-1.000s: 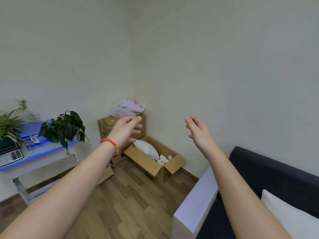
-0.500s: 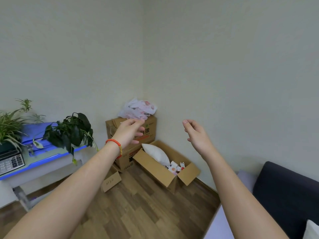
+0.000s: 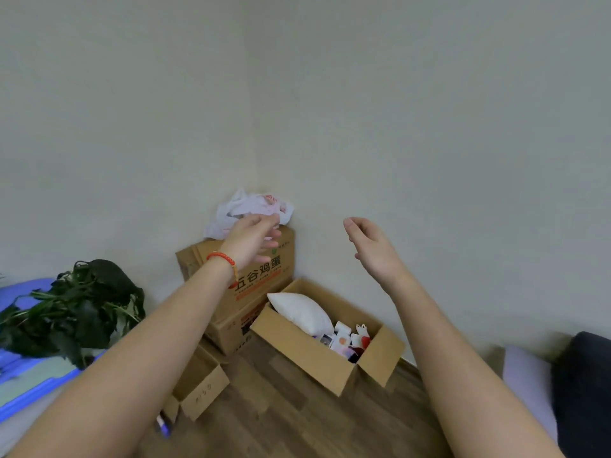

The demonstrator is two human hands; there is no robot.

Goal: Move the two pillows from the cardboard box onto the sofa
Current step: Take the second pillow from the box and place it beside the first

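Both arms are reaching forward, the left hand (image 3: 253, 239) and right hand (image 3: 370, 242) each showing a spread, empty grip. One white pillow (image 3: 299, 312) is lying inside the open cardboard box (image 3: 310, 355) on the wooden floor (image 3: 297, 421), well below them.

White pillow (image 3: 299, 312) sits in the plain brown cardboard box (image 3: 307, 353). Behind it, a brown carton (image 3: 254, 282) carries orange-red lettering and an orange band. A white plastic bag (image 3: 246, 208) shows pink-red print. Red bracelet (image 3: 222, 258) on the left wrist. The plant (image 3: 82, 309) is dark green, the tabletop (image 3: 26, 385) edged in blue. The sofa (image 3: 582, 391) is near-black with a pale lilac-grey arm. The floor (image 3: 297, 418) is brown wood planks.
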